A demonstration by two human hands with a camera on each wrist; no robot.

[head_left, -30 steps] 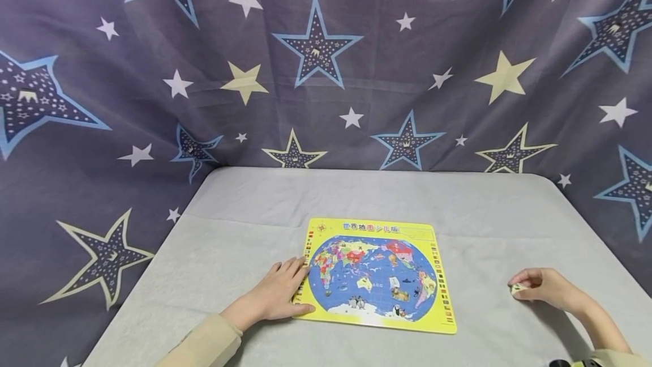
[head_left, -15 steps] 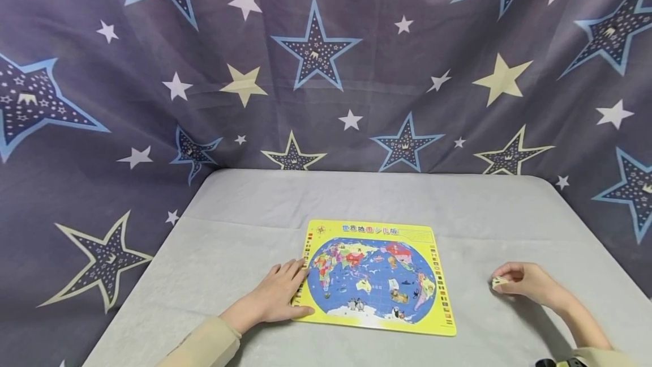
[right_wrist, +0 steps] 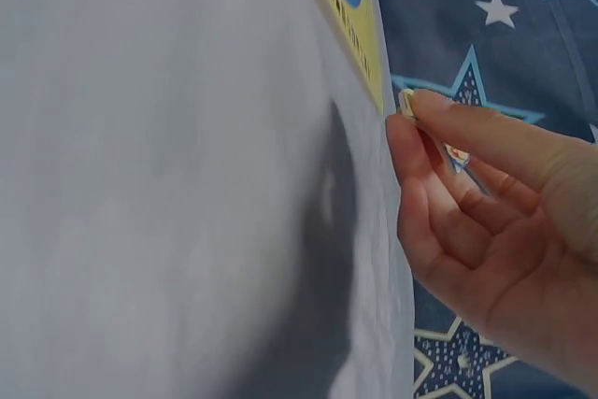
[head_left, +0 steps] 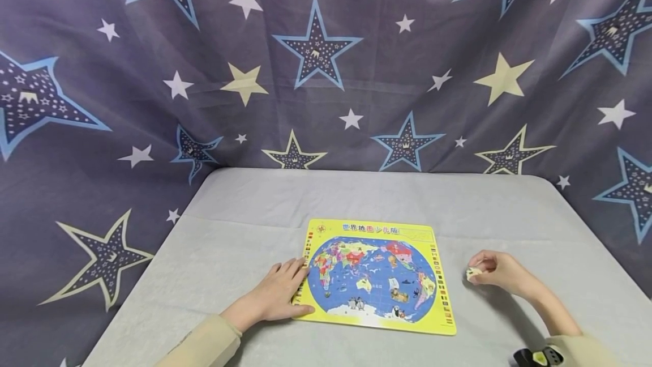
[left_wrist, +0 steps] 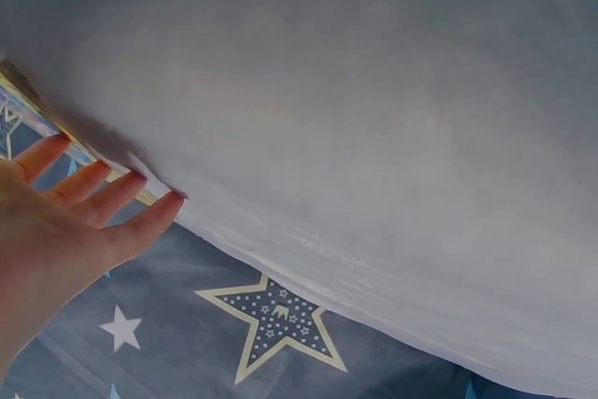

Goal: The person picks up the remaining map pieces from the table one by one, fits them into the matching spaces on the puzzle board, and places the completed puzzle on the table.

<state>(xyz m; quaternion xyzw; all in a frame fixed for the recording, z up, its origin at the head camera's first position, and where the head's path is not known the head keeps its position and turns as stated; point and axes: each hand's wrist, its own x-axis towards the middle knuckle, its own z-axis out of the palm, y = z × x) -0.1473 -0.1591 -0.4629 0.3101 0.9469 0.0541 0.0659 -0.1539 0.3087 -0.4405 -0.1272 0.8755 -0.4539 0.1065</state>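
A yellow-bordered world map board (head_left: 377,323) with a blue oval map and Chinese lettering lies flat on the table. My left hand (head_left: 275,296) rests on its left border, fingers spread fairly straight, as the left wrist view also shows at the board's edge. To the right of the board, my right hand (head_left: 501,272) pinches a small pale piece (head_left: 472,273) with yellow and dark markings, between thumb and forefinger. In the right wrist view the piece (right_wrist: 407,103) is seen nearly edge-on, and a small colourful bit (right_wrist: 458,156) shows lower down between the fingers.
A light grey cloth (head_left: 244,197) covers the table. Behind and at both sides hangs a dark curtain (head_left: 326,112) printed with stars. A black device (head_left: 537,357) sits at the right sleeve.
My right hand has moved left with the small piece, closer to the board's right edge. The left hand and the board have stayed put.
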